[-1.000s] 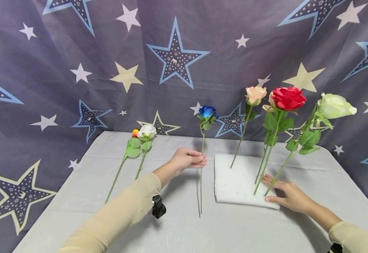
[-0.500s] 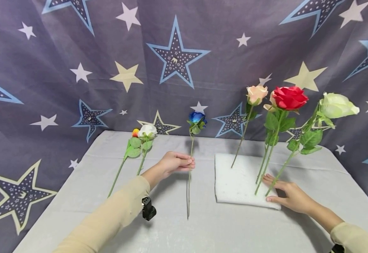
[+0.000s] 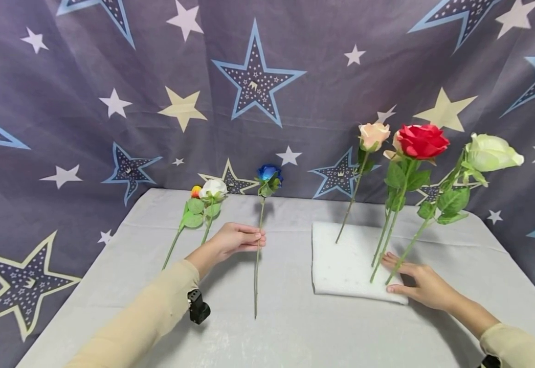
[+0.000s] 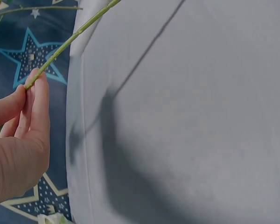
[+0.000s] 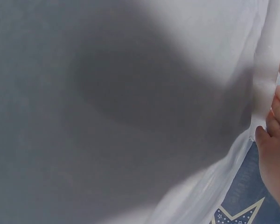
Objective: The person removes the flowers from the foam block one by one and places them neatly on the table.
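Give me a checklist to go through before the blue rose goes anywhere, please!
1. Blue rose held: ok, the left hand pinches its stem.
2. Right hand on the white pad: ok, its fingers touch the right side.
3. Blue rose over the pad, if it's going there: not ok, it's off to the left, above the table.
4. Peach rose, red rose and pale green rose standing in the pad: ok, though they lean.
5. Those stems pushed in deep: cannot tell, their ends are hidden.
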The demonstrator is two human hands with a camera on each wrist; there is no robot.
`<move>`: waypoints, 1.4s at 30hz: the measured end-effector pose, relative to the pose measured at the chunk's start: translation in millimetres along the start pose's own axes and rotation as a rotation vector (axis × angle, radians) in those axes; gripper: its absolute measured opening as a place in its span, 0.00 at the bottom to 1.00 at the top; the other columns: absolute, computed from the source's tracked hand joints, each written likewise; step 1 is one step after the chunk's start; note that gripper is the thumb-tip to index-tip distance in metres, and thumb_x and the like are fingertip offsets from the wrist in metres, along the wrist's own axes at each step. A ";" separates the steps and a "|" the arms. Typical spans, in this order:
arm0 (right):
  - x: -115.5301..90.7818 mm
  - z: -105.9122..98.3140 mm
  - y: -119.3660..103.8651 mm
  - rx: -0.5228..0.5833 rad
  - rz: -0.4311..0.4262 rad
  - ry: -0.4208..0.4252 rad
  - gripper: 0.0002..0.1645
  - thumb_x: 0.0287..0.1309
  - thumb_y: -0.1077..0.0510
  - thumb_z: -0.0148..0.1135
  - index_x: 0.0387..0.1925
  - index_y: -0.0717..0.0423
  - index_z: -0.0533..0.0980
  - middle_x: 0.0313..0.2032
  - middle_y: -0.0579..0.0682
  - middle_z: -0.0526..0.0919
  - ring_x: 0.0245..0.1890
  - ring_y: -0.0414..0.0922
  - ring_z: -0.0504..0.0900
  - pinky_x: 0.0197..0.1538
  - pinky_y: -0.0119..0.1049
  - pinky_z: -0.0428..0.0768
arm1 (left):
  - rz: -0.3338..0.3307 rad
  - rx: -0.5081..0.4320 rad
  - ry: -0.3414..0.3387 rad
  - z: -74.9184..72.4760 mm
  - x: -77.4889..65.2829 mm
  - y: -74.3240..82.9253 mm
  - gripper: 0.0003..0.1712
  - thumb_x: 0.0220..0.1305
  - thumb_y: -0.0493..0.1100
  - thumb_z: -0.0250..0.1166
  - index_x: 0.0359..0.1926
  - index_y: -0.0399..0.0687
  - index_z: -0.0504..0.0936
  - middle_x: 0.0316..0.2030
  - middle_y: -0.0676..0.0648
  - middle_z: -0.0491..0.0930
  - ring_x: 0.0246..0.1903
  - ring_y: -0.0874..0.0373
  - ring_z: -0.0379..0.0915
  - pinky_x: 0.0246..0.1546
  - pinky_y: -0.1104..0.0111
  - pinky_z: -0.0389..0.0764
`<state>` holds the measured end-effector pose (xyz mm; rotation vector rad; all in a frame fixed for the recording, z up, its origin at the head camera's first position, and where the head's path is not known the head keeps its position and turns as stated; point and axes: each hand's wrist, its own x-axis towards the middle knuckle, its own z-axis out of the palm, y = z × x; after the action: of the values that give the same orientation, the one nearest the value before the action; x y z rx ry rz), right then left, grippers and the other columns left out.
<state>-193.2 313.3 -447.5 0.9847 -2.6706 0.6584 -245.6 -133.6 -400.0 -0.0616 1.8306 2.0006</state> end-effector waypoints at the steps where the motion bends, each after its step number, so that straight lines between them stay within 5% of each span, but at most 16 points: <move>1: -0.2 0.0 0.0 -0.002 0.003 -0.001 0.36 0.41 0.48 0.70 0.55 0.52 0.74 0.55 0.59 0.74 0.60 0.28 0.59 0.60 0.09 0.50 | -0.003 0.000 0.001 -2.6 -0.5 0.0 0.21 0.59 0.28 0.57 0.54 0.23 0.70 0.46 0.32 0.78 0.35 0.54 0.81 0.46 0.62 0.80; 28: 0.1 -0.8 1.2 0.009 -0.023 0.017 0.36 0.41 0.49 0.70 0.55 0.54 0.73 0.54 0.60 0.74 0.59 0.30 0.61 0.60 0.10 0.51 | -0.028 0.088 0.069 -66.9 -8.1 -4.9 0.23 0.62 0.29 0.54 0.58 0.22 0.64 0.42 0.38 0.81 0.34 0.59 0.81 0.43 0.67 0.82; 42: 0.1 -1.3 0.9 0.005 -0.038 0.020 0.36 0.41 0.49 0.71 0.55 0.52 0.73 0.54 0.61 0.74 0.59 0.34 0.65 0.60 0.10 0.51 | -0.133 0.127 0.161 -82.0 -3.7 -7.3 0.22 0.62 0.30 0.55 0.56 0.25 0.67 0.39 0.40 0.82 0.32 0.59 0.81 0.41 0.68 0.82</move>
<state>-193.8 314.4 -446.6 1.0221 -2.6272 0.6636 -260.2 -213.0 -416.3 -0.3066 1.9928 1.8304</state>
